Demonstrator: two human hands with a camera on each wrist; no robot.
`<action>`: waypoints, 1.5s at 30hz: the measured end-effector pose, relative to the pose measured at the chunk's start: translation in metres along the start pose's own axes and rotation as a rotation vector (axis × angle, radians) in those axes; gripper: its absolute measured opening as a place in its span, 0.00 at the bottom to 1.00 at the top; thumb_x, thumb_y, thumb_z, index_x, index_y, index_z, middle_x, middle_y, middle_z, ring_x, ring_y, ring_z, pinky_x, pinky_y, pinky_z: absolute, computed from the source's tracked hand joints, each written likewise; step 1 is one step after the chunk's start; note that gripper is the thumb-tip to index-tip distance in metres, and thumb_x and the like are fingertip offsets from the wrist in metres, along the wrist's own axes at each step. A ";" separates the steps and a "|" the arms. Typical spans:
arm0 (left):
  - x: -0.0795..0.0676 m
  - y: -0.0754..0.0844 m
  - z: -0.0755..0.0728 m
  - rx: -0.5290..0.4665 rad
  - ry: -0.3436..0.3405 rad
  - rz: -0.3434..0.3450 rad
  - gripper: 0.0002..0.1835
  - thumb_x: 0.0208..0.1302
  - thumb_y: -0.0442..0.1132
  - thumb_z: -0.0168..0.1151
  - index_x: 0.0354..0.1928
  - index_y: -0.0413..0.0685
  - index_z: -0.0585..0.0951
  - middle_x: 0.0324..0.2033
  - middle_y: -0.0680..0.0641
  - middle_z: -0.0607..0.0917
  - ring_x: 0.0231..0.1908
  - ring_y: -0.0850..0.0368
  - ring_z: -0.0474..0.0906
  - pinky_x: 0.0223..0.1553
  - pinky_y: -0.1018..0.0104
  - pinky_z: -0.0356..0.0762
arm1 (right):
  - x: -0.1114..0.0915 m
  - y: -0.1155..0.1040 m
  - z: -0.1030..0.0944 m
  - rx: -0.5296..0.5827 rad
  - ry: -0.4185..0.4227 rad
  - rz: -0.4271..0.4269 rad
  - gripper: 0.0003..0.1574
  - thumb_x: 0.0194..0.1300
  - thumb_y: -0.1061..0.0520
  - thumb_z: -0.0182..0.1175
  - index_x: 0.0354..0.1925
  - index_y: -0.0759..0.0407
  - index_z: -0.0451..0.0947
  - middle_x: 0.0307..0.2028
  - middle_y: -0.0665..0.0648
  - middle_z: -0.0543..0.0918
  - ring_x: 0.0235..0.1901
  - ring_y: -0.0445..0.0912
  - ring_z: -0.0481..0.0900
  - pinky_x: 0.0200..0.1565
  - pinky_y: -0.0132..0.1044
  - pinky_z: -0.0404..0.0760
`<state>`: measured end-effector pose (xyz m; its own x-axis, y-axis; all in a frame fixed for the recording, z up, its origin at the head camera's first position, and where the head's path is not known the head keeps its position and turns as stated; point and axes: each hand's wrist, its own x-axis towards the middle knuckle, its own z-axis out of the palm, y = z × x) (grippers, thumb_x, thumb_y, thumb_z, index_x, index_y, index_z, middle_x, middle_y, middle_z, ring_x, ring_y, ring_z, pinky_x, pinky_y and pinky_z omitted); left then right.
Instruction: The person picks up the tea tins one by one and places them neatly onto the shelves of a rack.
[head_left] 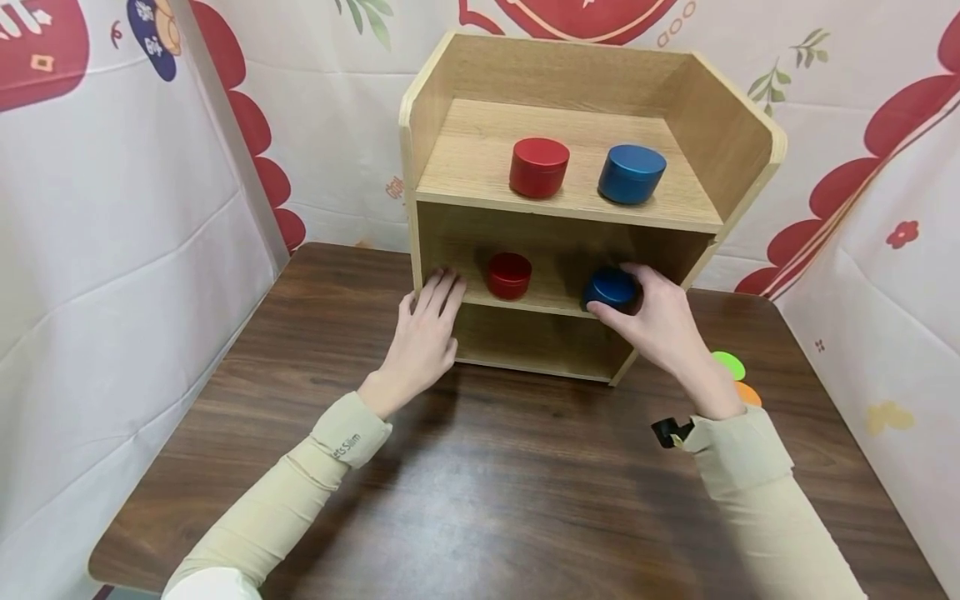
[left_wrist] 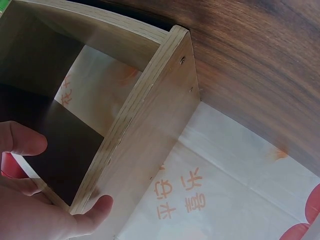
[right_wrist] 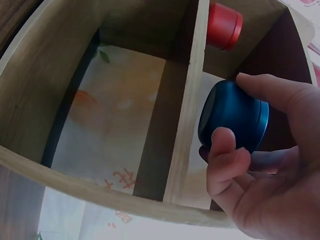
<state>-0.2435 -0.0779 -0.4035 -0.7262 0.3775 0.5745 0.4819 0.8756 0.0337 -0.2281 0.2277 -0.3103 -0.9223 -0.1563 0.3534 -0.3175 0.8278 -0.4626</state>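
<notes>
My right hand (head_left: 660,321) grips a round blue tin (head_left: 611,287) at the right end of the middle shelf. In the right wrist view, its thumb and fingers (right_wrist: 227,165) go around the blue tin (right_wrist: 232,117). My left hand (head_left: 423,337) holds the wooden shelf unit (head_left: 566,223) at its left front edge. The fingers lie over the middle board, with the thumb (left_wrist: 27,140) below it and one finger outside the side panel (left_wrist: 135,125). A red tin (head_left: 509,277) stands between the hands on the middle board.
A larger red tin (head_left: 539,168) and a larger blue tin (head_left: 632,174) stand on the top board. The unit stands on a dark wooden table (head_left: 450,500). Green (head_left: 727,365) and orange (head_left: 747,394) pieces lie beyond my right wrist. Printed cloth (head_left: 330,142) hangs around the table.
</notes>
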 end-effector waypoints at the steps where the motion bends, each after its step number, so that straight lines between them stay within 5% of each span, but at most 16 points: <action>1: 0.000 0.000 0.000 0.001 -0.001 0.001 0.46 0.48 0.35 0.67 0.72 0.45 0.60 0.72 0.43 0.61 0.73 0.48 0.54 0.61 0.41 0.63 | 0.002 0.000 0.001 0.000 0.004 -0.001 0.41 0.57 0.48 0.68 0.60 0.69 0.68 0.56 0.72 0.76 0.52 0.64 0.75 0.55 0.60 0.73; 20: 0.001 0.000 0.000 0.006 0.016 0.005 0.47 0.46 0.34 0.69 0.71 0.44 0.61 0.71 0.43 0.62 0.72 0.48 0.56 0.60 0.41 0.63 | 0.020 0.001 0.015 -0.042 -0.061 0.065 0.44 0.57 0.48 0.67 0.63 0.72 0.65 0.59 0.73 0.73 0.54 0.64 0.74 0.58 0.59 0.72; 35: 0.000 0.000 0.002 0.012 0.023 0.008 0.47 0.45 0.34 0.69 0.71 0.45 0.61 0.71 0.43 0.63 0.72 0.48 0.56 0.60 0.42 0.63 | -0.013 -0.005 0.002 -0.063 0.100 0.051 0.46 0.57 0.46 0.67 0.65 0.68 0.63 0.48 0.69 0.78 0.47 0.62 0.75 0.47 0.58 0.73; 40: 0.000 0.000 0.001 0.010 0.014 0.003 0.47 0.46 0.35 0.69 0.71 0.45 0.60 0.71 0.43 0.62 0.73 0.48 0.55 0.61 0.42 0.63 | -0.033 0.010 -0.004 -0.076 0.208 -0.040 0.30 0.57 0.51 0.67 0.53 0.65 0.75 0.37 0.63 0.84 0.31 0.52 0.79 0.34 0.40 0.72; 45: 0.000 0.001 0.001 0.005 0.027 0.006 0.47 0.45 0.34 0.70 0.71 0.44 0.61 0.71 0.43 0.63 0.72 0.48 0.56 0.60 0.43 0.63 | -0.054 0.041 -0.009 -0.069 0.312 -0.075 0.20 0.54 0.54 0.69 0.44 0.61 0.79 0.28 0.56 0.85 0.23 0.23 0.72 0.29 0.26 0.65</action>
<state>-0.2434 -0.0770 -0.4046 -0.7096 0.3746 0.5967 0.4835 0.8749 0.0258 -0.1900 0.2750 -0.3414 -0.7812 -0.0545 0.6220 -0.3568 0.8564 -0.3731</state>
